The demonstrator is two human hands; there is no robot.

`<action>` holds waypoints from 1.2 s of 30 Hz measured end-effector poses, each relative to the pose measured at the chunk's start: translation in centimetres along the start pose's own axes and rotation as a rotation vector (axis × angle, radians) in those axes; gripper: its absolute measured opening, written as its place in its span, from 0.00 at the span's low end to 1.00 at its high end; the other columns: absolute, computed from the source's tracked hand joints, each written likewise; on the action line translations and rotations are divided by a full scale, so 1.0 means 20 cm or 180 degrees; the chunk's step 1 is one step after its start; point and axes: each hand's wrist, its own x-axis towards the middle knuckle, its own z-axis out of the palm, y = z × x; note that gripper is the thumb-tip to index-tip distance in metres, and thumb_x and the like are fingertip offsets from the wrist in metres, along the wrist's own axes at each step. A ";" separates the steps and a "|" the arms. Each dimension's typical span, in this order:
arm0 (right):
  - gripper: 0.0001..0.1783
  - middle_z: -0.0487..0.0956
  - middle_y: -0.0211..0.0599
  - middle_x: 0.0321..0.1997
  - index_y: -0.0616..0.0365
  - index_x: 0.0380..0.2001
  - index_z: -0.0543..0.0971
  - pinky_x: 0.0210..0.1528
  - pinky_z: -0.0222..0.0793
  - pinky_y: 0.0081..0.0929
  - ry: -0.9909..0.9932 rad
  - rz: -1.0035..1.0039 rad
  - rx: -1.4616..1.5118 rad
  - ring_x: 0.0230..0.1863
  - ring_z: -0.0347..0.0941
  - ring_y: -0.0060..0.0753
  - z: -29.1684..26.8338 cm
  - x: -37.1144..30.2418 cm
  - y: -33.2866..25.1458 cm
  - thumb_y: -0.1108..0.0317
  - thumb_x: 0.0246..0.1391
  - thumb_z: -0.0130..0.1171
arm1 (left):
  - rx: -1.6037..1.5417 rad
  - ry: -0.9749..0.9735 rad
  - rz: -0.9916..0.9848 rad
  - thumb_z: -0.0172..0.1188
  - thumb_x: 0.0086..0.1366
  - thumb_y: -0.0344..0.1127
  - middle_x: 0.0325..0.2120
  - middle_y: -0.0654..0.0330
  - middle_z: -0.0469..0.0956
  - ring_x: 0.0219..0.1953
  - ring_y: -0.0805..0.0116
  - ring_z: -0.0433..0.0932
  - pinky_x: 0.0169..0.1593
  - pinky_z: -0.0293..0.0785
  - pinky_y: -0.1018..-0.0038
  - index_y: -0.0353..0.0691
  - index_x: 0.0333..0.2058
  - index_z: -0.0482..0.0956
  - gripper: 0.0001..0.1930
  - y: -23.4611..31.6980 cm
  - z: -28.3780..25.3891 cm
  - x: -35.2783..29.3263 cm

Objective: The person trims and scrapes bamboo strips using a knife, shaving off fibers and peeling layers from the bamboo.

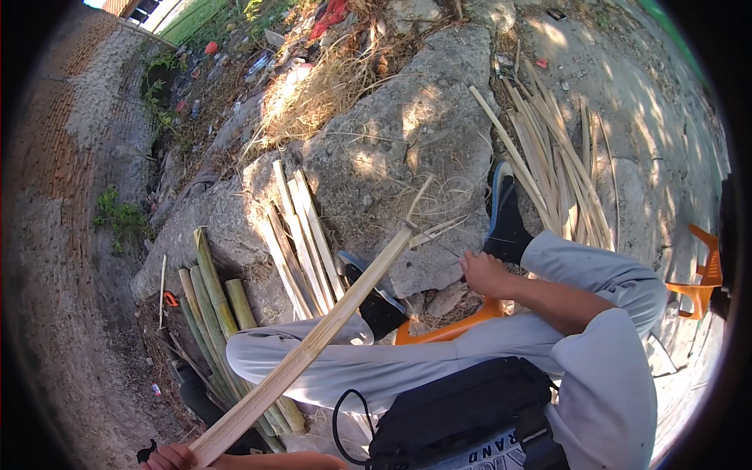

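My left hand (168, 457) sits at the bottom left edge, shut on the near end of a long pale bamboo slat (313, 345). The slat runs up and right across my grey trouser legs to a split tip (411, 231), where thin slivers (440, 227) peel off. My right hand (483, 274) is just right of that tip with curled fingers. A thin line leads from the tip toward it, and I cannot make out what it grips. I sit on an orange plastic chair (446, 329).
Green bamboo poles (207, 305) lie at lower left, pale split slats (301, 243) beside them and a heap of strips (560, 172) at right. A large rock (407, 133) lies ahead, a brick wall (55, 157) left, another orange chair (701, 274) right, a black bag (462, 407) on my lap.
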 end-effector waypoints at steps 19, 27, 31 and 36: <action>0.20 0.75 0.64 0.24 0.66 0.38 0.67 0.36 0.71 0.56 -0.0198 -0.0340 0.0474 0.31 0.75 0.69 -0.07 -0.07 -0.17 0.57 0.67 0.38 | 0.0297 0.0432 0.0225 0.41 0.71 0.39 0.18 0.71 0.46 0.18 0.78 0.49 0.24 0.45 0.79 0.43 0.27 0.60 0.12 -0.01 -0.02 0.01; 0.20 0.75 0.63 0.21 0.67 0.37 0.66 0.34 0.69 0.57 -0.0081 -0.0566 0.1106 0.28 0.74 0.69 -0.12 -0.12 -0.48 0.56 0.67 0.39 | -0.0783 -0.0289 -0.0014 0.45 0.69 0.33 0.19 0.68 0.53 0.20 0.80 0.54 0.23 0.50 0.84 0.28 0.43 0.70 0.12 -0.02 0.05 0.01; 0.16 0.74 0.56 0.17 0.64 0.36 0.65 0.25 0.68 0.52 -0.0010 -0.1591 0.1422 0.21 0.73 0.63 -0.22 -0.36 -0.87 0.59 0.66 0.43 | -0.1129 -0.0253 0.0006 0.47 0.67 0.30 0.19 0.69 0.52 0.18 0.81 0.51 0.21 0.46 0.83 0.31 0.41 0.68 0.08 0.24 0.32 -0.11; 0.13 0.72 0.48 0.13 0.62 0.34 0.65 0.20 0.69 0.48 0.0831 -0.2727 0.1609 0.17 0.72 0.59 -0.33 -0.52 -1.09 0.61 0.64 0.45 | -0.1472 -0.0182 -0.0032 0.50 0.65 0.27 0.19 0.70 0.50 0.17 0.82 0.48 0.18 0.42 0.81 0.31 0.40 0.67 0.07 0.35 0.42 -0.13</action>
